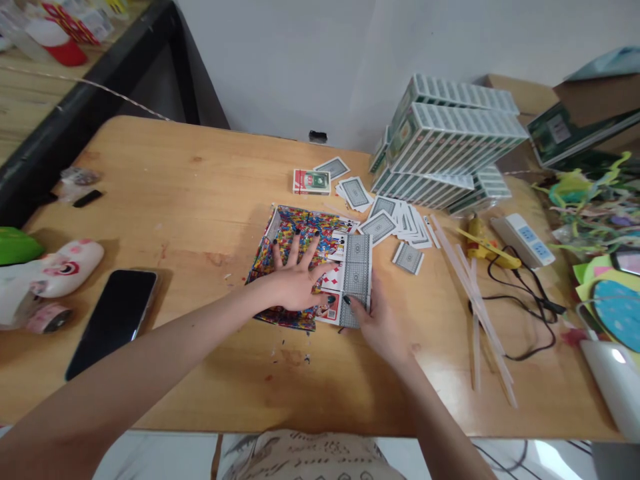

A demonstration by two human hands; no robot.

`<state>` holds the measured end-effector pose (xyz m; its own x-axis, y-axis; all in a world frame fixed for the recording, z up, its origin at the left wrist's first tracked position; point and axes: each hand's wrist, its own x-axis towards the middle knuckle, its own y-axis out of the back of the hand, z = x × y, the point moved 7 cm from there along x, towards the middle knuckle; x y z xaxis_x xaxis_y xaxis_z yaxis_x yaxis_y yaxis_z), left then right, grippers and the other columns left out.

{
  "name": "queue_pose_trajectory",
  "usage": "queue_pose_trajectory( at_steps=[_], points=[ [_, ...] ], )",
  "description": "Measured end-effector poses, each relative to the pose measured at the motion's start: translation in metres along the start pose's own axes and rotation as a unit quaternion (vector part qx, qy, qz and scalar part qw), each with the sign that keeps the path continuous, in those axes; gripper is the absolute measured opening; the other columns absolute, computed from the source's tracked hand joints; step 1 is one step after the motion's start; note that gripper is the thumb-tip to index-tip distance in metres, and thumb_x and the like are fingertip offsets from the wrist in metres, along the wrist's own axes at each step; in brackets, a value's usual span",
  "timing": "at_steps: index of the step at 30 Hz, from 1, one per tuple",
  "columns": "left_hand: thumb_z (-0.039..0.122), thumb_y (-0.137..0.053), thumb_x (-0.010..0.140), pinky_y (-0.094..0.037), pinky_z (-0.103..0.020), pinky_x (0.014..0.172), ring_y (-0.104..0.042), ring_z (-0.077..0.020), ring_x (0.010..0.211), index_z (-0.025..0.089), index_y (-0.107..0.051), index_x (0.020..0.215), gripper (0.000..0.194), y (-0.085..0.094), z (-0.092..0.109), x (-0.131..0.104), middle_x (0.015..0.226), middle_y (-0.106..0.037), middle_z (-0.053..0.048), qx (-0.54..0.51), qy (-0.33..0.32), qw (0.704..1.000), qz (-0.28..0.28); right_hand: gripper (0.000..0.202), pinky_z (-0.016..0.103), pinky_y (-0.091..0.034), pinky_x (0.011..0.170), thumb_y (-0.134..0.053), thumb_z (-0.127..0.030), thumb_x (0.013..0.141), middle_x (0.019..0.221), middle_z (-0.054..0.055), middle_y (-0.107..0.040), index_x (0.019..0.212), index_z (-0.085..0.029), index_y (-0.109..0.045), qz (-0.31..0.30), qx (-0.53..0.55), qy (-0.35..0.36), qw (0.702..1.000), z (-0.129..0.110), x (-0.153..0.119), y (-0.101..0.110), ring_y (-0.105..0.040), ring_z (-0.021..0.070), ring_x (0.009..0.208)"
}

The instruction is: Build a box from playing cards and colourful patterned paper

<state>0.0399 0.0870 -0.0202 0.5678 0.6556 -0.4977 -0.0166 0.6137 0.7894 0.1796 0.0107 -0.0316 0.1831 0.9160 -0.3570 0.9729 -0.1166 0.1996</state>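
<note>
With its fingers spread, the left hand (295, 285) presses the colorful panel (287, 230) mid-table, well in from the table's (200, 173) near edge; the right hand (383, 327), thumb atop the joined cards (356, 267), perhaps pinches their edge.

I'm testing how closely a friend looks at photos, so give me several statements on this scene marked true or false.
1. The left hand and right hand both touch the cards. True.
2. The phone lies left of the patterned box. True.
3. The phone's screen is lit. False: it is dark.
4. The left hand's fingers are curled into a fist. False: they are spread.
5. The glue gun lies on the phone. False: it is beside the power strip.
</note>
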Motion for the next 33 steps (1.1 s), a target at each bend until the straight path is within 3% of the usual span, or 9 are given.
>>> queue_pose_trajectory(
  at_steps=[3, 6, 9, 12, 14, 19, 24, 28, 33],
  points=[
    [0.059, -0.048, 0.074, 0.002, -0.073, 0.095, 0.017, -0.0467, 0.131, 0.041, -0.032, 0.134, 0.065, -0.001, -0.001, 0.000, 0.152, 0.010, 0.004, -0.002, 0.000, 1.000, -0.004, 0.078, 0.032, -0.054, 0.039, -0.054, -0.035, 0.077, 0.112, 0.010, -0.059, 0.141, -0.028, -0.009, -0.034, 0.038, -0.045, 0.998, 0.001, -0.004, -0.010, -0.063, 0.0176, 0.056],
    [0.058, -0.047, 0.075, 0.002, -0.073, 0.094, 0.018, -0.0464, 0.131, 0.042, -0.031, 0.135, 0.064, -0.001, -0.002, 0.001, 0.152, 0.011, 0.004, -0.005, -0.005, 1.000, -0.007, 0.077, 0.029, -0.049, 0.034, -0.050, -0.038, 0.080, 0.087, 0.005, -0.066, 0.141, -0.025, -0.003, -0.051, 0.049, -0.068, 0.995, 0.002, -0.006, -0.015, -0.057, 0.0154, 0.042],
    [0.057, -0.047, 0.075, 0.001, -0.073, 0.094, 0.018, -0.0460, 0.131, 0.042, -0.031, 0.134, 0.063, -0.001, -0.003, 0.002, 0.152, 0.011, 0.004, -0.014, -0.009, 1.000, -0.012, 0.067, 0.027, -0.043, 0.032, -0.045, -0.042, 0.083, 0.071, 0.002, -0.065, 0.138, -0.021, -0.015, -0.051, 0.026, -0.064, 0.996, 0.003, -0.004, -0.011, -0.053, 0.0148, 0.037],
    [0.057, -0.048, 0.075, 0.000, -0.073, 0.094, 0.018, -0.0461, 0.131, 0.042, -0.030, 0.135, 0.065, -0.001, -0.003, 0.002, 0.152, 0.011, 0.004, -0.018, -0.011, 1.000, -0.012, 0.046, 0.027, -0.046, 0.042, -0.042, -0.046, 0.084, 0.075, 0.004, -0.065, 0.121, -0.019, -0.041, 0.011, -0.056, -0.012, 0.998, -0.002, 0.009, 0.005, -0.058, 0.0163, 0.050],
    [0.058, -0.048, 0.074, 0.000, -0.073, 0.095, 0.019, -0.0463, 0.131, 0.042, -0.030, 0.135, 0.066, -0.001, -0.003, 0.002, 0.152, 0.011, 0.004, -0.016, -0.012, 1.000, -0.012, 0.041, 0.029, -0.048, 0.052, -0.040, -0.047, 0.084, 0.077, 0.005, -0.064, 0.111, -0.017, -0.049, 0.060, -0.107, 0.023, 0.992, -0.006, 0.020, 0.013, -0.059, 0.0176, 0.060],
    [0.058, -0.049, 0.074, 0.001, -0.073, 0.095, 0.019, -0.0453, 0.131, 0.038, -0.026, 0.137, 0.070, 0.000, -0.003, 0.001, 0.152, 0.010, 0.001, -0.014, -0.011, 1.000, -0.009, 0.041, 0.029, -0.045, 0.060, -0.037, -0.042, 0.085, 0.088, 0.009, -0.064, 0.113, -0.015, -0.050, 0.120, -0.141, 0.071, 0.980, -0.015, 0.046, 0.016, -0.060, 0.0196, 0.072],
    [0.056, -0.055, 0.071, 0.001, -0.072, 0.096, 0.019, -0.0448, 0.131, 0.025, -0.023, 0.139, 0.081, -0.001, -0.005, 0.001, 0.151, 0.013, -0.007, -0.011, 0.004, 1.000, 0.003, 0.041, 0.031, -0.044, 0.063, -0.038, -0.039, 0.084, 0.090, 0.011, -0.065, 0.114, -0.014, -0.049, 0.156, -0.195, 0.089, 0.964, -0.021, 0.052, 0.013, -0.060, 0.0210, 0.072],
    [0.054, -0.057, 0.071, 0.003, -0.074, 0.094, 0.021, -0.0460, 0.130, 0.034, -0.027, 0.137, 0.075, 0.002, -0.003, -0.001, 0.151, 0.014, -0.003, -0.010, -0.006, 1.000, 0.010, 0.042, 0.033, -0.045, 0.065, -0.041, -0.040, 0.083, 0.093, 0.012, -0.065, 0.115, -0.014, -0.050, 0.182, -0.212, 0.089, 0.956, -0.022, 0.050, 0.014, -0.061, 0.0234, 0.075],
    [0.048, -0.060, 0.070, 0.001, -0.075, 0.092, 0.017, -0.0479, 0.130, 0.043, -0.036, 0.130, 0.065, 0.002, -0.001, -0.002, 0.151, 0.014, 0.002, -0.021, -0.019, 0.999, -0.029, 0.044, 0.035, -0.044, 0.066, -0.041, -0.041, 0.083, 0.091, 0.013, -0.067, 0.117, -0.015, -0.048, 0.194, -0.250, 0.083, 0.945, -0.020, 0.051, 0.013, -0.062, 0.0266, 0.080]
  ],
)
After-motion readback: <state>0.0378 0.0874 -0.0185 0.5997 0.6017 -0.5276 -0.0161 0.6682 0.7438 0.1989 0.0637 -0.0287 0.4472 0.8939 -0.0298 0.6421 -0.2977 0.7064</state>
